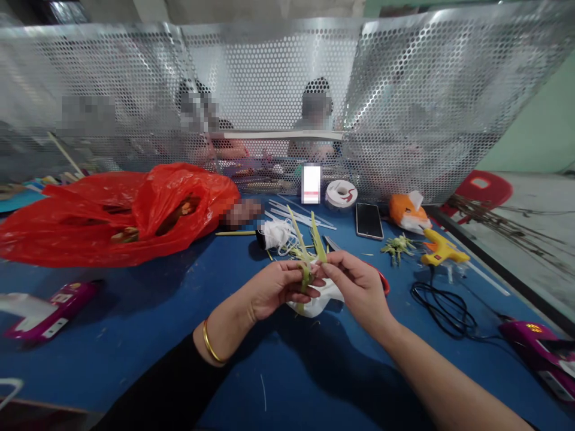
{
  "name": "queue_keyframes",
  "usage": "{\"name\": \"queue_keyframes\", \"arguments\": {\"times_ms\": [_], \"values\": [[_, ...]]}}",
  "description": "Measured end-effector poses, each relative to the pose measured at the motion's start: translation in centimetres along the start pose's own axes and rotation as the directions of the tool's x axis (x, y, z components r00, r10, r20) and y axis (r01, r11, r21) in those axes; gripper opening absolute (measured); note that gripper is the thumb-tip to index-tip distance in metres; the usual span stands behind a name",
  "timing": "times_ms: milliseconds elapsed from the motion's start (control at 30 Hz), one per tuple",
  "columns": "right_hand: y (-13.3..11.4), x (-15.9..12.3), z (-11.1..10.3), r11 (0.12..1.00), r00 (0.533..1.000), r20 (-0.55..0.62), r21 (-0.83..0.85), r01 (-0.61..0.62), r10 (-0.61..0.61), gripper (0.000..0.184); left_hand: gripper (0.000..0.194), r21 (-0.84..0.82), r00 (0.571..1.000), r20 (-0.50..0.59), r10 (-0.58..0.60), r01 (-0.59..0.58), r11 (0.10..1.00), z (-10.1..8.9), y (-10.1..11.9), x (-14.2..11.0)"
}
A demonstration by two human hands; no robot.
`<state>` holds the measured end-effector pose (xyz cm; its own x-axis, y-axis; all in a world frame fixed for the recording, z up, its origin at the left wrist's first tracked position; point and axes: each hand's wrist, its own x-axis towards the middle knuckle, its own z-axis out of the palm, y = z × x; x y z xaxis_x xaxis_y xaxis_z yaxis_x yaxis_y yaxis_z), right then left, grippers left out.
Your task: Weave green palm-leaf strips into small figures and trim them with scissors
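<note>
My left hand [285, 284], with a gold bangle at the wrist, pinches a small bundle of green leaf-like strips [306, 274]. From the other side my right hand [354, 281] grips a pale green strip [318, 239] between thumb and fingers, close against the bundle. Two strip ends point up and away above my fingertips. Under my hands lies a white sheet or wad [314, 306], partly covered by them. Scissor blades [332, 243] and part of a red handle [384, 282] show behind my right hand. White string [277, 234] is heaped just beyond.
A red plastic bag [112, 209] fills the left back. At the right are a yellow glue gun [442, 248], its black cable [442, 311], a phone [369, 221] and green trimmings [398, 246]. A tape roll [341, 194] stands before the perforated metal screen [269, 78]; people sit behind it.
</note>
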<state>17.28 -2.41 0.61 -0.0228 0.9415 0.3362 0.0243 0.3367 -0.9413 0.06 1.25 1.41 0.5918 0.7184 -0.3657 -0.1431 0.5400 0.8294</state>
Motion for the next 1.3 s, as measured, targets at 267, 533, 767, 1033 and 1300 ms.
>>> {"name": "queue_keyframes", "arguments": {"times_ms": [267,533,767,1033,1300], "values": [[-0.7,0.2,-0.3,1.000,1.000,0.026,-0.028,0.006,-0.005,0.020,0.012,0.065,0.997,-0.056,0.050,-0.046,0.997,0.4,-0.1,-0.1],[-0.9,1.1,-1.5,0.977,0.980,0.055,0.084,-0.197,0.193,0.017,0.019,0.073,0.997,-0.078,0.013,-0.007,0.997,0.7,0.0,-0.3],[-1.2,1.0,-1.8,0.984,0.985,0.017,0.046,-0.172,0.171,0.022,0.014,0.014,0.997,-0.071,0.018,-0.018,1.000,0.4,0.0,-0.3],[-1.3,2.4,-4.5,0.966,0.941,0.227,0.000,-0.259,0.253,0.023,0.017,0.026,1.000,-0.021,0.002,-0.001,1.000,0.4,0.2,-0.6],[-1.2,2.4,-4.4,0.964,0.911,0.317,-0.053,-0.262,0.265,0.026,0.017,0.031,0.999,0.025,-0.023,0.022,0.999,0.6,0.3,-0.8]]}}
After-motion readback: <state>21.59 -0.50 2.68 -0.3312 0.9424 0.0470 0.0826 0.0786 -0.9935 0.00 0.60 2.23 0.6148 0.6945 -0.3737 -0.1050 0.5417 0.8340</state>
